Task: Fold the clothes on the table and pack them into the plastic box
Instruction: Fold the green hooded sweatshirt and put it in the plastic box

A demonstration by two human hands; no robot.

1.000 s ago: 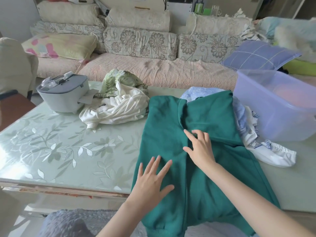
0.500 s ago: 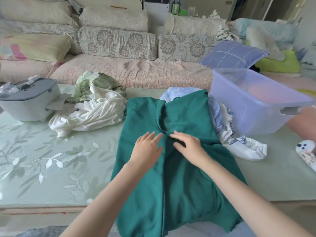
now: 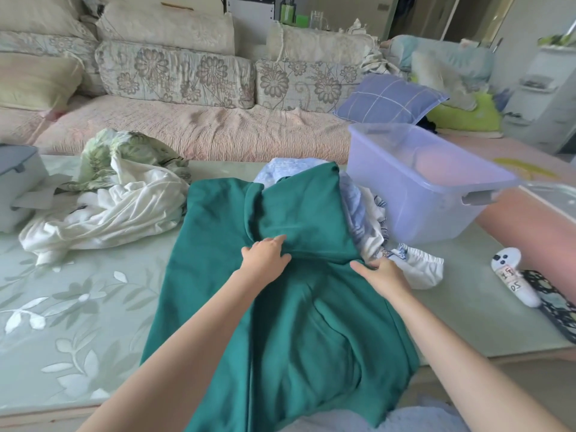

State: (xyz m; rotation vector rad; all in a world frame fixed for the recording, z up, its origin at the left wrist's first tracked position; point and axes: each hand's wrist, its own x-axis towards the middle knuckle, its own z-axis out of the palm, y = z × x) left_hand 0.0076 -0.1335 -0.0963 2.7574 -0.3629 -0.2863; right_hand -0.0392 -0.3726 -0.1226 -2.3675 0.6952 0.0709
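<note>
A dark green garment (image 3: 280,307) lies spread across the middle of the table, its near end hanging over the front edge. My left hand (image 3: 266,255) rests on its centre, fingers curled round a fold of the green cloth. My right hand (image 3: 381,271) grips the garment's right edge beside a blue and white garment (image 3: 371,226). A heap of white and green-patterned clothes (image 3: 115,198) lies at the left. The translucent plastic box (image 3: 417,179) stands at the back right, with something pink dimly seen through its wall.
The table (image 3: 78,307) has a pale green leaf-patterned top. A grey appliance (image 3: 15,188) stands at the far left. At the right lie a white remote (image 3: 511,279) and a dark patterned item (image 3: 554,304). A sofa with cushions runs behind the table.
My left hand has moved up from the garment's lower part to its centre. My right hand has slid right to the garment's edge. The view has swung to the right.
</note>
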